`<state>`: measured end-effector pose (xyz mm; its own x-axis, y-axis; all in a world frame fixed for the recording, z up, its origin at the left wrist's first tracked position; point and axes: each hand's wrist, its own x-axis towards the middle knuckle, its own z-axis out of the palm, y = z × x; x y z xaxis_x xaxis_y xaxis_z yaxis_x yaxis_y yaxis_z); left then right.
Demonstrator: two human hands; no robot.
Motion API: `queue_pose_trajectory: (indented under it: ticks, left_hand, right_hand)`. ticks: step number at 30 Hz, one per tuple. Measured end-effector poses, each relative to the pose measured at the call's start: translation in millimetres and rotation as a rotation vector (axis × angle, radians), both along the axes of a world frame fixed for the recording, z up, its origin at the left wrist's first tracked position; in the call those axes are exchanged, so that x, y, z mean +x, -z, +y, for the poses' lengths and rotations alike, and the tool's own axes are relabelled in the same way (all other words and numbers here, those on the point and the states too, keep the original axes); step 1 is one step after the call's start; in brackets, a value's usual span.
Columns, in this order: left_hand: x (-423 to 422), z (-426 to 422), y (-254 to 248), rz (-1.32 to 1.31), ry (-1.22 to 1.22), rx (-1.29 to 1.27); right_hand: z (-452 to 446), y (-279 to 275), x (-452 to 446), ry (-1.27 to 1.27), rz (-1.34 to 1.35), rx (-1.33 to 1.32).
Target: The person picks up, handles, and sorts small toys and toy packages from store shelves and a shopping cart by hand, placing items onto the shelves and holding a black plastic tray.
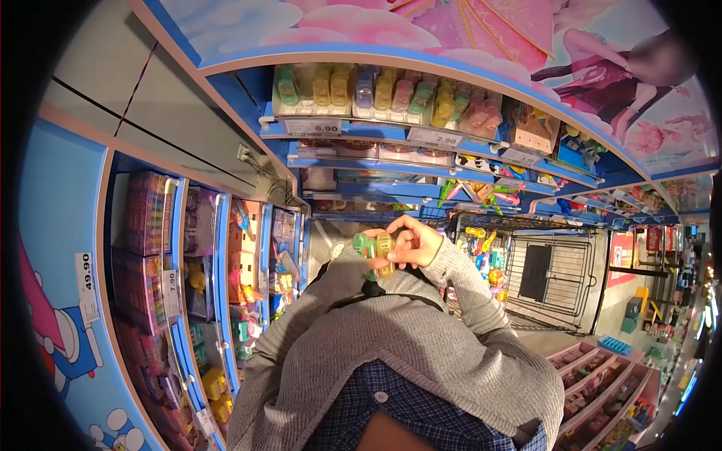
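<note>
My right hand [414, 242] is closed on a small yellow see-through container [384, 245], its thumb and fingers bent around the right side. Directly left of it, a similar green container [362, 243] sits close beside the yellow one. The grey left sleeve [340, 264] ends at the green container; my left hand is mostly hidden there, and its grip cannot be made out. Both containers are in front of my body, below the shelves. Similar green, yellow, blue and pink containers [383, 90] stand in rows on the top shelf.
Price labels [434, 137] line the blue shelf edges ahead. Another shelf unit [174, 263] with packaged goods stands at the left. A black wire cart [553, 278] holding colourful items is at the right. Below it is a pink divided display bin [602, 376].
</note>
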<state>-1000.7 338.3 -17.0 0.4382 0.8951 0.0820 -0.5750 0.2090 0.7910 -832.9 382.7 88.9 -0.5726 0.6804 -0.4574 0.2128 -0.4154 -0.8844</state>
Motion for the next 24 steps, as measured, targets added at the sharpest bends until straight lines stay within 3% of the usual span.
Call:
queue_pose_trajectory:
  ticks: [12, 15, 16, 18, 23, 24]
  left_hand:
    - [-12, 3, -13, 0.019, 0.078, -0.357]
    - [-11, 7, -18, 0.024, 0.090, -0.443]
    - [-13, 8, -19, 0.024, 0.095, -0.473]
    - [-15, 8, -21, 0.027, 0.108, -0.532]
    - [-21, 11, -30, 0.033, 0.143, -0.674]
    - [-19, 10, -37, 0.034, 0.144, -0.673]
  right_hand:
    - [-9, 16, 6, 0.089, 0.165, -0.025]
    - [-6, -9, 2, -0.235, 0.060, 0.428]
    - [-6, -9, 0, -0.236, 0.060, 0.428]
    - [-8, -8, -4, -0.223, -0.088, 0.787]
    - [4, -25, -10, -0.027, 0.036, 0.910]
    - [6, -27, -6, 0.044, -0.044, 0.807]
